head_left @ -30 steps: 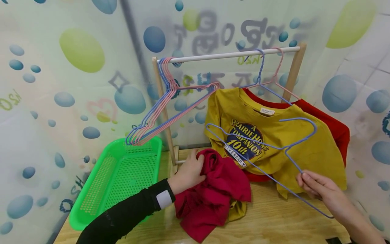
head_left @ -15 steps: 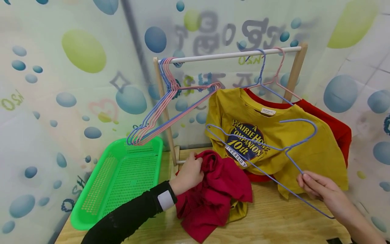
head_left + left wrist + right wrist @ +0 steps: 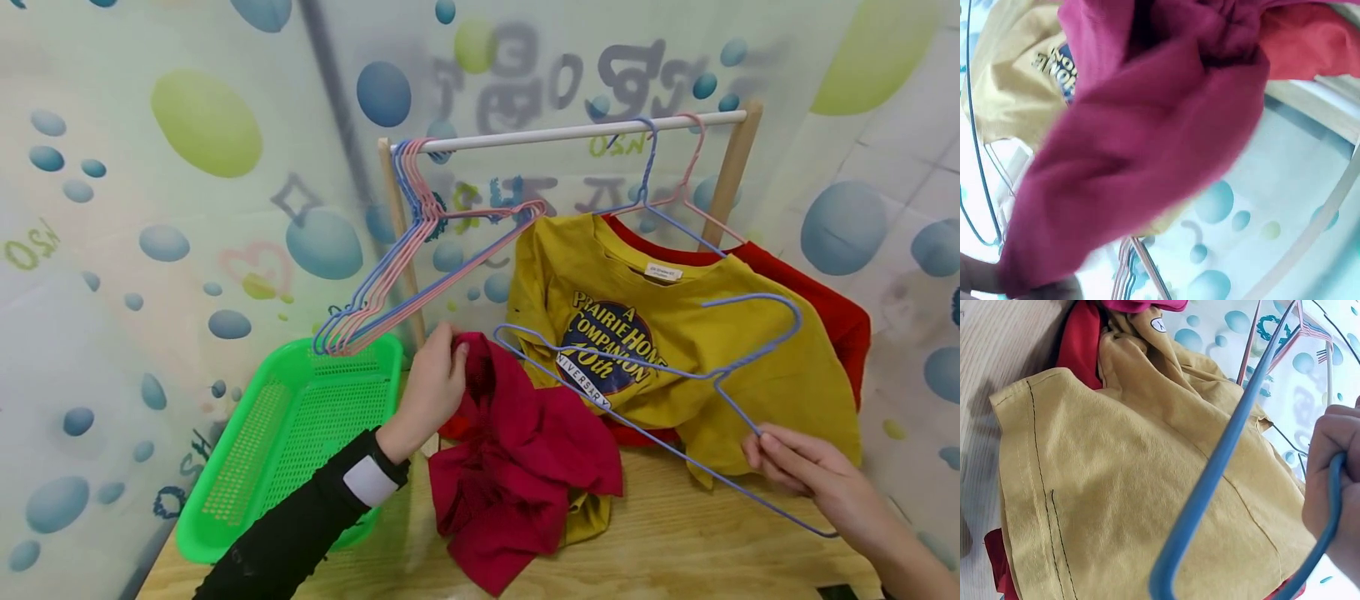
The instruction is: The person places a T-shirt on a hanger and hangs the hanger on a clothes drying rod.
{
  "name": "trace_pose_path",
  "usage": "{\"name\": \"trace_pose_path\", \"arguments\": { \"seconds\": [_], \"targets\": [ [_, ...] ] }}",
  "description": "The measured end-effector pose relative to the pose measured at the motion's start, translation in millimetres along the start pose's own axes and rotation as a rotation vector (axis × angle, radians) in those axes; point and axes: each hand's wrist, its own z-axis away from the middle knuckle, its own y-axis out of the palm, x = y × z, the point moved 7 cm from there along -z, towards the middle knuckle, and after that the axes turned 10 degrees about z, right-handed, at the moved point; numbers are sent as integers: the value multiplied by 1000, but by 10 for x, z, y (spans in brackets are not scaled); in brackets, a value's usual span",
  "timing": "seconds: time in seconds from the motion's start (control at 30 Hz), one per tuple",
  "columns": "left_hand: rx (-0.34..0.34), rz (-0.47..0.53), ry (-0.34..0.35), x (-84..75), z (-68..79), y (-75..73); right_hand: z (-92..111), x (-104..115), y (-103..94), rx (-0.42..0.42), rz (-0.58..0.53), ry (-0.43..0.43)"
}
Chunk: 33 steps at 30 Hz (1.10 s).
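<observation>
My left hand (image 3: 431,385) pinches an edge of a crumpled crimson garment (image 3: 525,442) and holds that part up off the wooden table. In the left wrist view the raised crimson cloth (image 3: 1141,150) stretches down to my fingers at the lower left corner. My right hand (image 3: 806,471) grips one arm of a blue hanger (image 3: 637,358), tilted with its hook toward the upper right. Close up in the right wrist view, the blue hanger (image 3: 1216,462) passes through my curled fingers. Behind it hangs a yellow printed T-shirt (image 3: 705,333). Mustard cloth (image 3: 585,518) shows under the crimson garment.
A small rack with a white rail (image 3: 570,135) stands at the back. Several pink and blue hangers (image 3: 420,225) hang at its left end. A red shirt (image 3: 832,317) hangs behind the yellow one. A green basket (image 3: 315,433) sits at left on the wooden table (image 3: 660,550).
My left hand has moved up and left, lifting the pinched part of the crimson garment with it. The blue hanger in my right hand has shifted slightly and tilted a little.
</observation>
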Motion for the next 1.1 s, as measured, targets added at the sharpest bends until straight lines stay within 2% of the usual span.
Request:
{"name": "trace_pose_path", "arguments": {
  "seconds": [0.1,0.2,0.33,0.43,0.47,0.53,0.63,0.67,0.8,0.9,1.1],
  "targets": [
    [-49,132,-34,8,-43,-102,10,15,-11,4,-2,-12],
    [-82,344,-62,-38,-107,-223,21,43,-10,14,-28,-34],
    [-122,708,-79,-236,-227,-482,30,77,-10,25,-65,-60],
    [-134,863,-97,-395,-295,-671,33,101,-13,29,-85,-73],
    [-124,873,-112,-423,-311,-704,34,108,-14,30,-89,-75],
    [-89,834,-132,-444,-318,-718,30,116,-16,35,-93,-82],
    [-53,678,-130,-362,-284,-640,29,126,-7,49,-99,-89],
    [-51,625,-123,-319,-267,-605,28,125,-2,56,-97,-87],
    [-68,461,-123,-311,-183,-541,29,120,39,84,-88,-74],
    [-53,430,-155,-353,-135,-522,25,113,71,100,-79,-65],
    [-41,483,-182,-288,-98,-474,24,99,83,101,-85,-46]
  ]
}}
